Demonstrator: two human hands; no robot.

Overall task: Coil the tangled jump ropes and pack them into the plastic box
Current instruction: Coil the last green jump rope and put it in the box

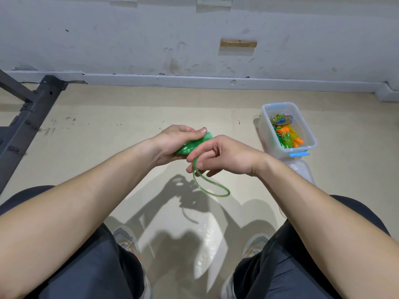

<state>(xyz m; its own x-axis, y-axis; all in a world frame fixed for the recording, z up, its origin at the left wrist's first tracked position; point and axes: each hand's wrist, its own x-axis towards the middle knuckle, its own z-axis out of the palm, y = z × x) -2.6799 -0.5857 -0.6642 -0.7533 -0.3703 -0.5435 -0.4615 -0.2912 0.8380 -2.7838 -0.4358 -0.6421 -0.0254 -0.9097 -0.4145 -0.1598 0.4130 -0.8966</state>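
1. My right hand (224,156) pinches the green rope (185,147) — a loop hangs below the curled fingers.
2. My left hand (172,143) grips the rope's coiled part, thumb pressed on top.
3. Farther right on the floor (108,137) — the box (264,126), coloured ropes (288,134) inside.

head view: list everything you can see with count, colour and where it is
green jump rope: one, glittery green, bunched between the hands with a loop hanging below
plastic box: one, clear with a blue latch, open on the floor to the right
packed ropes: several, number unclear; orange, green, yellow and blue, inside the box
plastic piece: one, translucent, on the floor against the box's near side, possibly the lid
metal frame: one, dark grey, far left by the wall
shoes: two, grey with orange, on the floor below
left hand: grips the bunched rope
right hand: pinches the cord
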